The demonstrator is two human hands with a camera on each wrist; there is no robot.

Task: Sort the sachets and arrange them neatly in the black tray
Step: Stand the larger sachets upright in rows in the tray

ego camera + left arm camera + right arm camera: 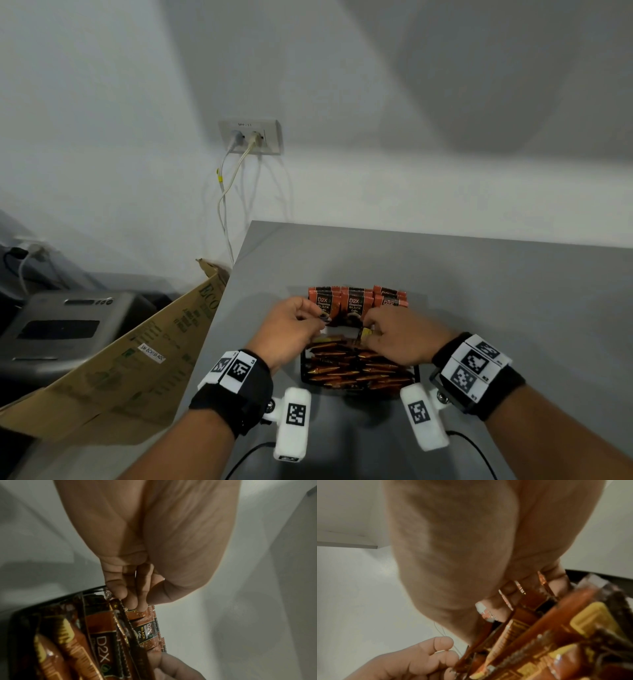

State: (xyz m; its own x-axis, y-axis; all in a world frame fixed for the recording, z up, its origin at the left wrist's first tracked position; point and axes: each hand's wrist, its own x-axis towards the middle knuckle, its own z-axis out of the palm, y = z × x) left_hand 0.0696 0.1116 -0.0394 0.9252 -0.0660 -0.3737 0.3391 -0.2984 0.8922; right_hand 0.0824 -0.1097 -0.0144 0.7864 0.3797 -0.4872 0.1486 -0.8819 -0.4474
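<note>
- The grey table fills the lower right of the room as I see it, set against a white wall.
- A flattened cardboard box leans at the table's 9 o'clock side, with a grey machine further out that way.
- A wall socket sits at 12 o'clock, two white cables hanging from it.
- The black tray rests on the table, close in front of the person, packed with orange stick sachets lying in rows.
- Flat D2X coffee sachets stand in three stacks at the tray's 12 o'clock end.
- The left hand has its fingers curled, pinching the serrated tops of those flat sachets.
- The right hand is curled too, fingers threaded between sachet edges at the tray's 2 o'clock corner, gripping them.
</note>
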